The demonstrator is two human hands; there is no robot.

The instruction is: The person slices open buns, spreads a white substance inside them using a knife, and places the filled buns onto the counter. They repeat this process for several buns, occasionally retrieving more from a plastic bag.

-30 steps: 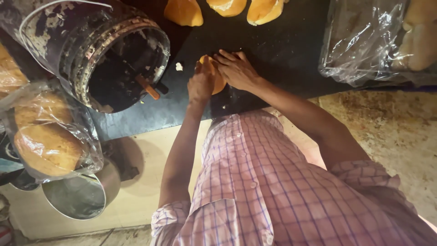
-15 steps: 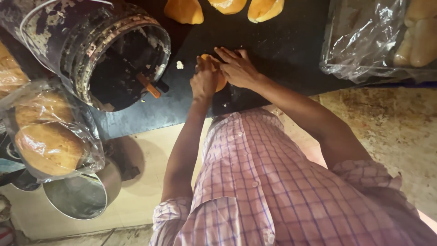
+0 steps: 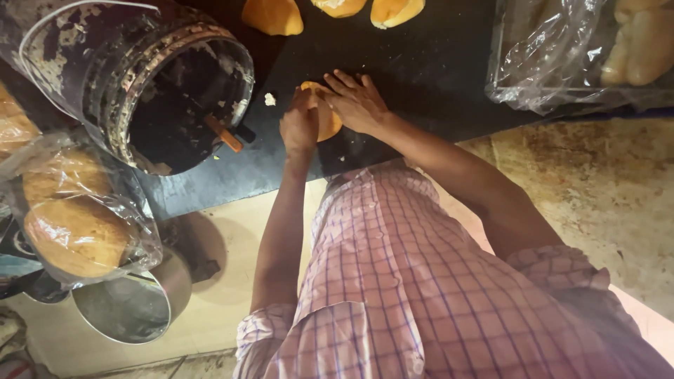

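Note:
A golden bun (image 3: 328, 121) lies on the black griddle surface (image 3: 435, 63) in front of me. My left hand (image 3: 298, 126) grips its left side with the fingers curled. Over the top and right side lies my right hand (image 3: 354, 102), fingers spread and pressing down. Most of the bun is hidden under the two hands. My checked shirt fills the lower part of the view.
Three more buns (image 3: 272, 15) lie at the griddle's far edge. A battered dark tin (image 3: 105, 77) holding an orange-handled tool (image 3: 223, 133) stands at the left. Plastic bags of buns sit at the left (image 3: 70, 224) and far right (image 3: 604, 49). A steel pot (image 3: 126, 305) is below left.
Both hands stay on the same bun; my right hand's fingers have shifted slightly over it. Nothing else has moved.

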